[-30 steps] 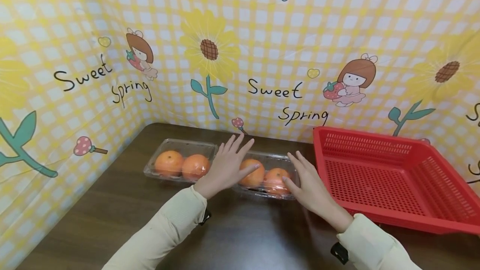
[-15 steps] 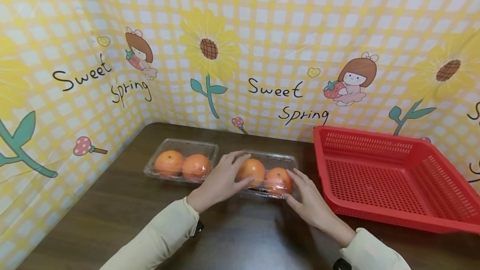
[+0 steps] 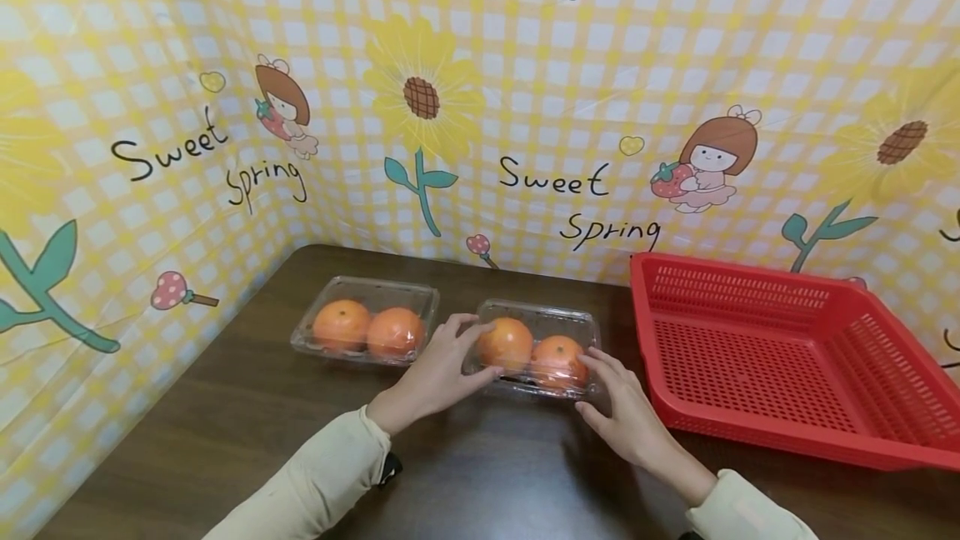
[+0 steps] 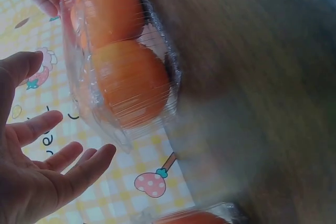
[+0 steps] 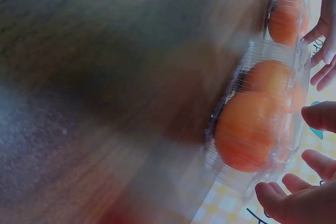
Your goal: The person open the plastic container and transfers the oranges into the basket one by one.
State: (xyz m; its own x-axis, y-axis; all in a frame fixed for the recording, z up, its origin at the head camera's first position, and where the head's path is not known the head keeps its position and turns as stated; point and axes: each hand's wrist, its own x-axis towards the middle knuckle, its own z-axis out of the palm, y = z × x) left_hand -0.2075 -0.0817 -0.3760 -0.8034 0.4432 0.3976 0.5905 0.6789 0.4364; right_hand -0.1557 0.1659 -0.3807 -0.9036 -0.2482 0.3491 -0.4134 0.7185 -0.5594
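Observation:
A clear plastic clamshell box (image 3: 536, 312) stands on the dark wooden table, with two oranges (image 3: 506, 346) side by side inside it. My left hand (image 3: 438, 373) is at the box's left end, its fingers spread and slightly bent. At the right end is my right hand (image 3: 630, 415), thumb apart from the loosely bent fingers. In the left wrist view, a gap shows between the left fingertips (image 4: 107, 153) and the box wall (image 4: 86, 93). The right wrist view has the right fingertips (image 5: 265, 190) close beside the lid; whether they touch it I cannot tell.
Left of my left hand stands a second clear box (image 3: 382, 290) with two oranges (image 3: 341, 325). A red perforated plastic basket (image 3: 750, 272) sits at the right. Behind the table (image 3: 225, 423) hangs a yellow checked cloth (image 3: 555, 90) with printed flowers.
Both hands have come down from above the right box to its two ends. The left hand has shifted left and the right hand slightly right. Both boxes and the basket stay put.

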